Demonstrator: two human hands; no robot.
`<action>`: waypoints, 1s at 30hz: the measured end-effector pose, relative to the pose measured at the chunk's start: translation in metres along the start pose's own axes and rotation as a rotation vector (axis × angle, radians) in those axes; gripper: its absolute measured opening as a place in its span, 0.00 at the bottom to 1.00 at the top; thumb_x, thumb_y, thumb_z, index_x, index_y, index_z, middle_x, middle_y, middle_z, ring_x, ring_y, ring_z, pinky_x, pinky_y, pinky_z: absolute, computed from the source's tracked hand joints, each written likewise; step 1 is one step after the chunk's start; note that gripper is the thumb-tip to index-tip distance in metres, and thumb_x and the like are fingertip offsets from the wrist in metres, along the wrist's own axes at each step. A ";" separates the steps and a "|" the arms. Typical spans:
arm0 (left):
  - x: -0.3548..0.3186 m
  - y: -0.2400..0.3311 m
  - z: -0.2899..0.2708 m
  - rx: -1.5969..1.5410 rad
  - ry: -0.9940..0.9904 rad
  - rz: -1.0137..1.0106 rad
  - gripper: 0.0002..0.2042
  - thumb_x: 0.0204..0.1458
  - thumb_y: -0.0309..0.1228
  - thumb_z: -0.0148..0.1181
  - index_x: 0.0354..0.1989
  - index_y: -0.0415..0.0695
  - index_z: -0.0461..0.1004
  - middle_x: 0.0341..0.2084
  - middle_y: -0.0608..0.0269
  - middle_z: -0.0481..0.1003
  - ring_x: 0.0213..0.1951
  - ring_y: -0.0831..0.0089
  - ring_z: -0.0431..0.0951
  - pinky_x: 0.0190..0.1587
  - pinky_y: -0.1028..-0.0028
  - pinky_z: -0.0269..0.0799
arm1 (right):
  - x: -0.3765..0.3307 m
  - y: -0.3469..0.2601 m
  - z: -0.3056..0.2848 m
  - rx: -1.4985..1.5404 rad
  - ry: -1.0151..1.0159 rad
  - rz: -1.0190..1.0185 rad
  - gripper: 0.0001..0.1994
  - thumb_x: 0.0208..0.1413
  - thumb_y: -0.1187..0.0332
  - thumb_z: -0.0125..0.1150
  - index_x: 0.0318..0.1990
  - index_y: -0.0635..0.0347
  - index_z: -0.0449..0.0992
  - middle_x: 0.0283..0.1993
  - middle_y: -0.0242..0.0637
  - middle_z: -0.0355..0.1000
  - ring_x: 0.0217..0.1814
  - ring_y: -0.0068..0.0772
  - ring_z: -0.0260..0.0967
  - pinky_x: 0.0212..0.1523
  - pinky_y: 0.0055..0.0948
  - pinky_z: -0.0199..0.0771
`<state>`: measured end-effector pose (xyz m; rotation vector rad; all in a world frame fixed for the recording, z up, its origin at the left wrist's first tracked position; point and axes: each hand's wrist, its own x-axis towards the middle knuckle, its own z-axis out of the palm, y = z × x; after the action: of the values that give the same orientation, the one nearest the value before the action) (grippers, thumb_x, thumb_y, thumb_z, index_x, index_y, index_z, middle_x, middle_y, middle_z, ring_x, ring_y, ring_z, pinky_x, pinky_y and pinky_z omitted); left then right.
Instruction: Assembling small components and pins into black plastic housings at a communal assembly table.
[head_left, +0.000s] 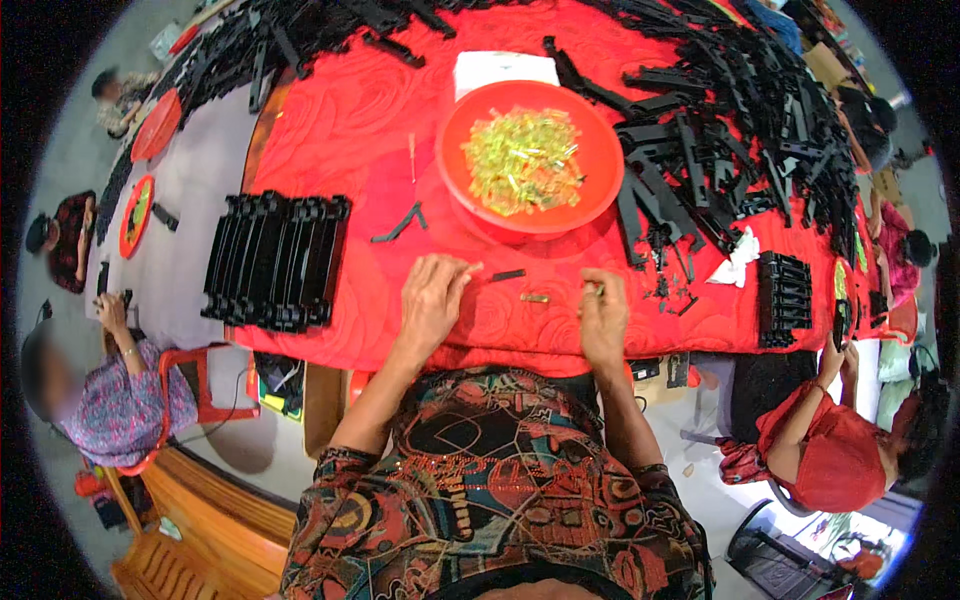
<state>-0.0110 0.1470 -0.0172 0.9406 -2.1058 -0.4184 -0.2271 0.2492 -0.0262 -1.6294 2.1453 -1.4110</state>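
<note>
The left hand (432, 298) lies flat on the red cloth (330, 120), palm down, fingers loosely spread and holding nothing — its fingertips reach toward a short black strip (508, 274) just to their right. The right hand (603, 315) is curled, thumb and fingers pinched on a small greenish metal piece (596, 289) at its far tip. Between the two hands, on the cloth, sits a little brass-coloured pin (534, 298), apart from both.

Just beyond the hands, a round red bowl (601, 150) is heaped with yellow-green metal bits (522, 160), and a white paper (505, 68) pokes out from behind its far edge. Left of the bowl lies a bent black bracket (401, 224) and, past that, a neat block of stacked black plastic frames (276, 260) at the left edge of the cloth. To the right, a big loose heap of black plastic parts (730, 120) spreads across the far right of the worktop, with a crumpled white tissue (738, 256) near it and a smaller black stack (785, 298) further right.

Around the worktop, other people sit — one in a red top (835, 455) at near right, one in a patterned top (125, 395) at near left.
</note>
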 end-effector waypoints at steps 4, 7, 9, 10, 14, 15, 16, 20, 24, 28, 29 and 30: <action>0.004 0.003 -0.002 -0.004 0.008 -0.018 0.05 0.44 0.21 0.59 0.30 0.39 0.72 0.27 0.56 0.72 0.32 0.59 0.72 0.35 0.65 0.68 | 0.005 -0.003 -0.012 0.331 -0.094 0.411 0.11 0.60 0.69 0.47 0.47 0.63 0.68 0.28 0.35 0.68 0.29 0.26 0.65 0.32 0.27 0.68; 0.002 0.008 0.007 -0.043 -0.059 -0.013 0.06 0.44 0.21 0.60 0.31 0.39 0.72 0.27 0.56 0.72 0.31 0.59 0.72 0.34 0.65 0.68 | 0.004 -0.003 -0.010 0.215 -0.153 0.325 0.11 0.59 0.68 0.50 0.47 0.61 0.68 0.30 0.39 0.68 0.30 0.32 0.67 0.33 0.32 0.69; 0.001 0.010 0.017 -0.033 -0.043 0.030 0.06 0.43 0.22 0.60 0.30 0.39 0.71 0.27 0.57 0.71 0.32 0.59 0.72 0.34 0.65 0.67 | -0.002 0.011 0.001 -0.139 -0.204 -0.094 0.12 0.54 0.71 0.53 0.46 0.63 0.67 0.34 0.43 0.69 0.33 0.39 0.68 0.36 0.33 0.69; 0.000 0.012 0.022 -0.012 -0.078 0.072 0.07 0.43 0.23 0.59 0.30 0.40 0.70 0.28 0.57 0.70 0.32 0.58 0.70 0.35 0.64 0.66 | -0.004 0.001 0.002 -0.154 -0.255 -0.078 0.13 0.50 0.70 0.57 0.44 0.61 0.68 0.36 0.46 0.66 0.36 0.50 0.67 0.37 0.39 0.69; -0.007 0.008 0.048 0.106 -0.145 0.214 0.06 0.42 0.22 0.55 0.30 0.40 0.67 0.30 0.55 0.68 0.34 0.58 0.67 0.35 0.64 0.64 | -0.016 -0.006 0.025 -0.253 -0.380 -0.020 0.09 0.50 0.69 0.57 0.40 0.56 0.68 0.38 0.45 0.62 0.34 0.52 0.67 0.30 0.45 0.70; -0.008 0.010 0.048 0.187 -0.185 0.235 0.06 0.42 0.22 0.54 0.30 0.40 0.67 0.31 0.55 0.68 0.34 0.58 0.67 0.36 0.64 0.64 | -0.018 -0.007 0.027 -0.222 -0.389 -0.052 0.08 0.52 0.67 0.55 0.39 0.55 0.66 0.39 0.45 0.61 0.32 0.54 0.68 0.27 0.48 0.71; -0.008 0.011 0.049 0.149 -0.179 0.232 0.06 0.41 0.22 0.52 0.30 0.40 0.67 0.32 0.55 0.67 0.35 0.59 0.67 0.37 0.64 0.65 | -0.018 -0.008 0.027 -0.235 -0.368 -0.048 0.08 0.52 0.67 0.55 0.39 0.55 0.66 0.39 0.45 0.61 0.32 0.54 0.68 0.27 0.48 0.71; -0.007 0.006 0.054 0.113 -0.161 0.211 0.06 0.41 0.21 0.53 0.30 0.40 0.66 0.30 0.55 0.67 0.34 0.58 0.67 0.37 0.64 0.65 | -0.016 -0.015 0.024 -0.206 -0.408 -0.031 0.08 0.51 0.69 0.56 0.37 0.56 0.66 0.38 0.45 0.61 0.30 0.54 0.68 0.26 0.48 0.70; -0.002 0.008 0.052 0.040 -0.167 0.175 0.07 0.41 0.21 0.55 0.29 0.40 0.66 0.29 0.54 0.67 0.34 0.57 0.67 0.37 0.63 0.65 | -0.016 -0.018 0.022 -0.182 -0.375 -0.037 0.06 0.51 0.71 0.57 0.35 0.57 0.69 0.37 0.44 0.63 0.31 0.52 0.68 0.26 0.45 0.69; -0.001 0.009 0.046 -0.042 -0.154 0.155 0.07 0.42 0.20 0.56 0.31 0.38 0.67 0.29 0.53 0.68 0.34 0.54 0.68 0.37 0.62 0.65 | -0.016 -0.014 0.018 -0.154 -0.380 -0.023 0.06 0.51 0.71 0.56 0.36 0.57 0.69 0.36 0.44 0.63 0.32 0.52 0.69 0.27 0.45 0.69; -0.001 0.011 0.043 -0.046 -0.138 0.166 0.08 0.41 0.19 0.56 0.31 0.38 0.67 0.29 0.54 0.68 0.34 0.55 0.68 0.37 0.62 0.65 | -0.015 -0.014 0.015 -0.145 -0.380 -0.027 0.05 0.51 0.71 0.56 0.36 0.57 0.69 0.36 0.44 0.64 0.33 0.52 0.69 0.27 0.44 0.69; 0.000 0.013 0.041 -0.046 -0.138 0.168 0.08 0.41 0.19 0.56 0.31 0.38 0.67 0.29 0.54 0.68 0.34 0.55 0.68 0.37 0.62 0.65 | -0.014 -0.014 0.013 -0.135 -0.381 -0.033 0.05 0.52 0.72 0.55 0.36 0.57 0.69 0.35 0.43 0.64 0.34 0.52 0.69 0.28 0.44 0.69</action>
<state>-0.0488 0.1547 -0.0367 0.7188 -2.2697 -0.4542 -0.2040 0.2529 -0.0299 -1.8116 2.0324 -0.8851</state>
